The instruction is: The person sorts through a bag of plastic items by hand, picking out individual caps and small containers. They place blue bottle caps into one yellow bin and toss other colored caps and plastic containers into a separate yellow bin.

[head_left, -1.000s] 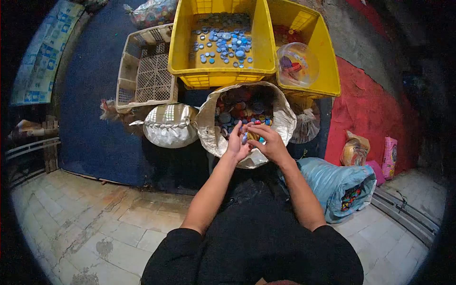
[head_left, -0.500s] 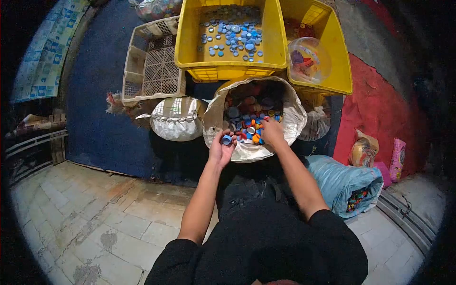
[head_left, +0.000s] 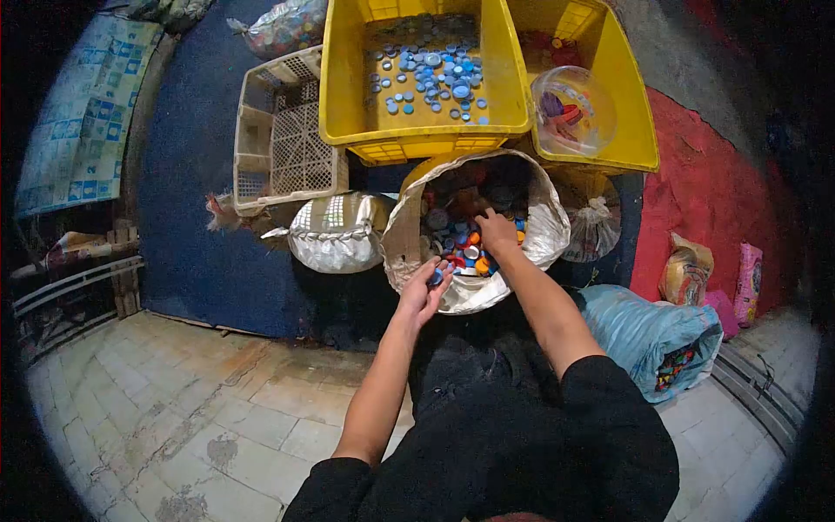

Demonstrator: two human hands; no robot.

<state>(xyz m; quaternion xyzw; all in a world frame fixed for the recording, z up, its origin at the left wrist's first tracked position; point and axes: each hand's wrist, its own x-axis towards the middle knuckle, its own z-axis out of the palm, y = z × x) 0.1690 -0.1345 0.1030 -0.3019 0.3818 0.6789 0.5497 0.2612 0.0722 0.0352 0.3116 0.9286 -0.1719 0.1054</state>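
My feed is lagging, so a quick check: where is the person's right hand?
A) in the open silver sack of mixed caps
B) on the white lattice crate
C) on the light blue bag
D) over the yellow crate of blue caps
A: the right hand rests among the mixed caps inside the open silver sack, while the left hand holds a blue cap at the sack's near rim.

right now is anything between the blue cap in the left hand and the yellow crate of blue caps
Only the open silver sack lies between the blue cap in the left hand and the yellow crate. The right hand rests in the sack, off to the side.
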